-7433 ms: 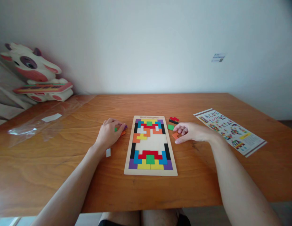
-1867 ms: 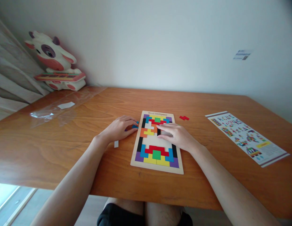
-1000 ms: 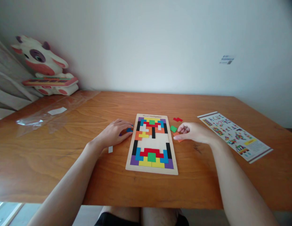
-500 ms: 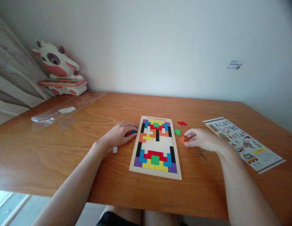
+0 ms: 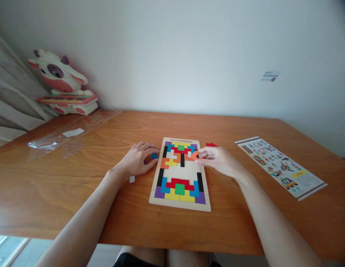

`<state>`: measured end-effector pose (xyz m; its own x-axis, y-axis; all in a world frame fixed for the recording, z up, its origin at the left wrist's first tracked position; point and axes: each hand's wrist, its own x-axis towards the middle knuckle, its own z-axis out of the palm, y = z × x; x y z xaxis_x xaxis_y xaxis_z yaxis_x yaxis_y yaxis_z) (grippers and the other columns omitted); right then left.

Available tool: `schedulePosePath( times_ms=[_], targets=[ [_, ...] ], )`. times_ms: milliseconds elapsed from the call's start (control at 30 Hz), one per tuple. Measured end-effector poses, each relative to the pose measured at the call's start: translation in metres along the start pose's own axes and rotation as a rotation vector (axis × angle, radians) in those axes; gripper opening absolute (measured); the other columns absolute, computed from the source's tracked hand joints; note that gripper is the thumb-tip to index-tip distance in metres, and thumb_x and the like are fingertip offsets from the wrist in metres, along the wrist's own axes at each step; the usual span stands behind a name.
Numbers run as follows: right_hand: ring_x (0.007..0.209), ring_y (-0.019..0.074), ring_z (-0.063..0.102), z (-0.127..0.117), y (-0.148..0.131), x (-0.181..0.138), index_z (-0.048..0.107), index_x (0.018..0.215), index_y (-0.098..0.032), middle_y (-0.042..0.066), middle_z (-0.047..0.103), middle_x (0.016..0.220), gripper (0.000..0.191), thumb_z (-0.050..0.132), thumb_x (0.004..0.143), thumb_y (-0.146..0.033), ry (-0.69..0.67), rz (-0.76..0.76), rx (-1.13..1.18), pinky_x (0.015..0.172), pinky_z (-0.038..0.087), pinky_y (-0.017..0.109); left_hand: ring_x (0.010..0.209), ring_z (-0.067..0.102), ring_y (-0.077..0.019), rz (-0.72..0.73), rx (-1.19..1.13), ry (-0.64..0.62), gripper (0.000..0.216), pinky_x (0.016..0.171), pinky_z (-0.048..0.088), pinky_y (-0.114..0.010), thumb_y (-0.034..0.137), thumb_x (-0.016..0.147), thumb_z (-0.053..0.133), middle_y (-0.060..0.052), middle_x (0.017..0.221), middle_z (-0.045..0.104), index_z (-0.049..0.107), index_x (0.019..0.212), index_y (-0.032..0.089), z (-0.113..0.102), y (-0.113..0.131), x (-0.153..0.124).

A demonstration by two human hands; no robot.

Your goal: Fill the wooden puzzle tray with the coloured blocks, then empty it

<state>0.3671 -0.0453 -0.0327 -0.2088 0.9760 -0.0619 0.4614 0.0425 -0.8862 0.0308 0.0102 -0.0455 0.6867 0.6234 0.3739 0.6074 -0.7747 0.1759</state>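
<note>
Over the right side of the puzzle board (image 5: 178,205), the right hand (image 5: 218,160) grasps an orange piece (image 5: 194,155) in its fingers. Left of the board, the left hand's (image 5: 136,162) fingers curve near a blue piece (image 5: 154,156) — whether they grip it, I cannot tell. Right of the board lie a red piece (image 5: 211,145), near its far end, and — well apart — a printed sheet (image 5: 281,167).

2 bare forearms (image 5: 85,209) | 2 bare legs (image 5: 146,253) | black shorts (image 5: 129,260)
</note>
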Motion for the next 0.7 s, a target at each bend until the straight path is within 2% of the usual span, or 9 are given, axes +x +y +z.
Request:
schedulePosePath(
  times_ms=[67,200,300,433,567,700],
  targets=[
    [0.077,0.0197,0.073,0.018,-0.004,0.001,0.067,0.113,-0.018,0.006,0.075,0.085,0.042,0.080,0.077,-0.034,-0.060,-0.020,0.062,0.071,0.059,0.032,0.104,0.063,-0.0266,0.005,-0.006,0.050,0.026,0.092,0.049,-0.044,0.032,0.091,0.056,-0.009,0.116,0.070,0.068,0.112,0.022,-0.002,0.008,0.002],
    [0.072,0.0170,0.071,0.039,-0.004,0.002,0.074,0.100,-0.018,0.005,0.076,0.083,0.021,0.067,0.089,-0.036,-0.129,-0.104,-0.035,0.068,0.057,0.029,0.101,0.064,-0.0236,0.129,-0.106,0.069,0.022,0.091,0.050,-0.040,0.024,0.092,0.053,-0.009,0.112,0.071,0.069,0.107,0.020,-0.002,0.028,0.008],
    [0.073,0.0175,0.071,0.042,-0.007,0.001,0.076,0.100,-0.021,0.005,0.078,0.086,0.020,0.066,0.091,-0.034,-0.135,-0.142,-0.167,0.067,0.055,0.028,0.102,0.063,-0.0223,0.245,-0.174,0.029,0.024,0.093,0.050,-0.038,0.021,0.092,0.054,-0.009,0.114,0.071,0.068,0.111,0.019,0.003,0.043,0.011],
    [0.087,0.0206,0.070,0.042,-0.013,0.001,0.076,0.100,-0.021,0.007,0.077,0.097,0.015,0.068,0.090,-0.028,-0.089,-0.268,-0.369,0.078,0.053,0.032,0.106,0.063,-0.0223,0.322,-0.209,-0.016,0.027,0.099,0.049,-0.040,0.020,0.093,0.053,-0.009,0.118,0.070,0.067,0.116,0.019,0.007,0.056,0.014],
    [0.077,0.0170,0.066,0.045,-0.014,0.001,0.069,0.105,-0.019,0.006,0.072,0.097,0.023,0.076,0.083,-0.024,-0.032,-0.272,-0.413,0.073,0.052,0.030,0.111,0.061,-0.0241,0.360,-0.214,-0.050,0.030,0.100,0.049,-0.041,0.021,0.094,0.054,-0.009,0.121,0.070,0.066,0.121,0.020,0.008,0.060,0.014],
    [0.069,0.0121,0.061,0.045,-0.012,0.001,0.066,0.096,-0.019,0.005,0.065,0.102,0.018,0.076,0.083,-0.025,-0.025,-0.277,-0.424,0.072,0.052,0.029,0.112,0.061,-0.0245,0.367,-0.212,-0.092,0.030,0.099,0.049,-0.041,0.022,0.094,0.054,-0.009,0.123,0.070,0.067,0.122,0.021,0.011,0.058,0.013]
  ],
)
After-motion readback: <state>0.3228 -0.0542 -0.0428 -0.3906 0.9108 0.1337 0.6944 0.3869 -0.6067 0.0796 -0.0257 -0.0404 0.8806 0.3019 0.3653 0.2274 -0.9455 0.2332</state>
